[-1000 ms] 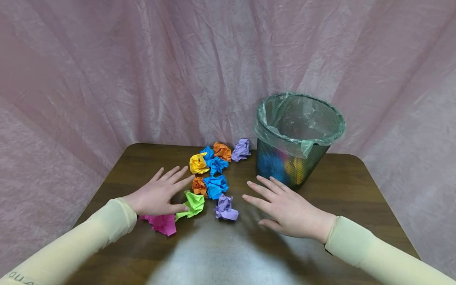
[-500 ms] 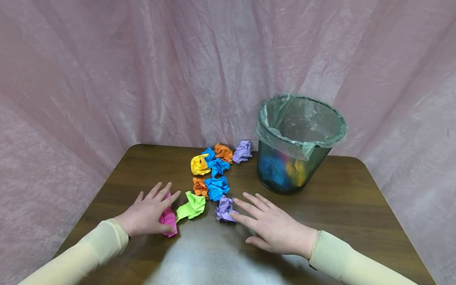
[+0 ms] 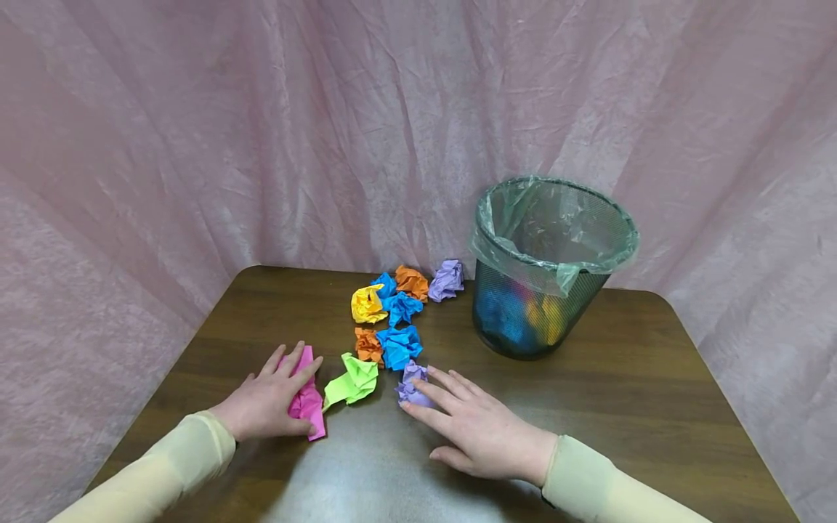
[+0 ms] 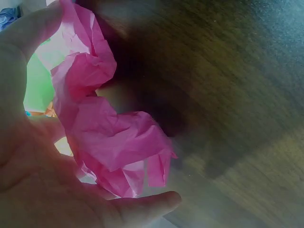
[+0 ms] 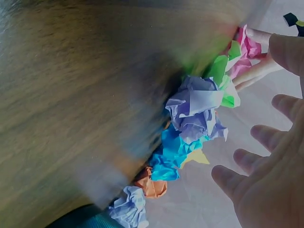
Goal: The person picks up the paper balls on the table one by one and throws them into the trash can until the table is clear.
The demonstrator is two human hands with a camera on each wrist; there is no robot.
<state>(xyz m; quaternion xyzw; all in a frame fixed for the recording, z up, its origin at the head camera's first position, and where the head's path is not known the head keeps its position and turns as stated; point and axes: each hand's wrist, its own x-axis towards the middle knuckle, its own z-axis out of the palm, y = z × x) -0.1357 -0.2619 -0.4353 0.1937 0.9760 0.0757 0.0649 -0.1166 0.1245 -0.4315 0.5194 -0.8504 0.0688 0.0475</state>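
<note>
My left hand [image 3: 264, 402] lies over a crumpled pink paper [image 3: 309, 399] at the left of the table. Its fingers are spread, and in the left wrist view the thumb meets one end of the pink paper [image 4: 107, 126]. On the other side, my right hand [image 3: 487, 434] reaches over the near purple crumpled paper [image 3: 412, 383], partly covering it in the head view. The right wrist view has those fingers extended and apart from the purple paper [image 5: 197, 107]. Between the hands sits a crumpled lime-green paper [image 3: 353, 379].
Behind the green paper lie crumpled orange [image 3: 368, 344], blue [image 3: 400, 346] and yellow [image 3: 368, 303] papers, with another purple paper [image 3: 447, 280] farther back. A mesh wastebasket [image 3: 490, 305] with a green plastic liner stands at back right, holding colored papers. A pink curtain [image 3: 327, 131] hangs behind.
My left hand has drawn back from beside the green paper onto the pink one. My right hand has moved left and nearer, from in front of the wastebasket to the near purple paper.
</note>
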